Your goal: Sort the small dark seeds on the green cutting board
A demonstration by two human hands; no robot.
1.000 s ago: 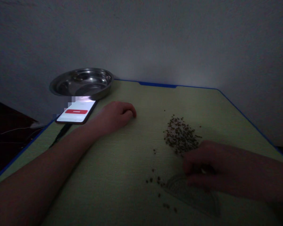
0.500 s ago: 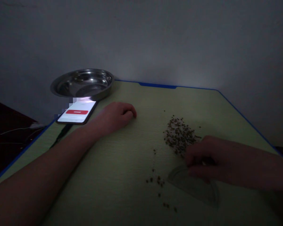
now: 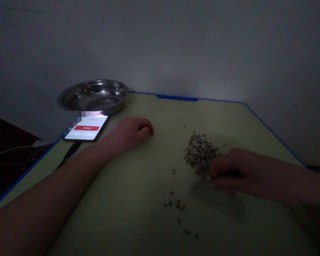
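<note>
My right hand [image 3: 232, 170] pinches the curved edge of a clear half-round protractor [image 3: 218, 202]; its straight edge faces the near left. Just beyond lies a heap of small dark and pale grains [image 3: 201, 153], partly hidden behind my fingers. Several loose dark grains [image 3: 178, 203] are scattered to the left of the protractor. On the table at left, my left hand [image 3: 132, 133] rests on its side with fingers curled closed, and nothing shows in them.
A steel basin [image 3: 120, 101] stands at the back left. In front of it lies a lit phone [image 3: 86, 128], with a dark strap or cable [image 3: 69, 153] beneath my left forearm. The pale table [image 3: 138, 199] has a blue edge and meets a wall [image 3: 176, 46]. Light is dim.
My right hand and the protractor have moved away from me, closer to the grain heap. My left hand keeps its place, and the loose grains look the same.
</note>
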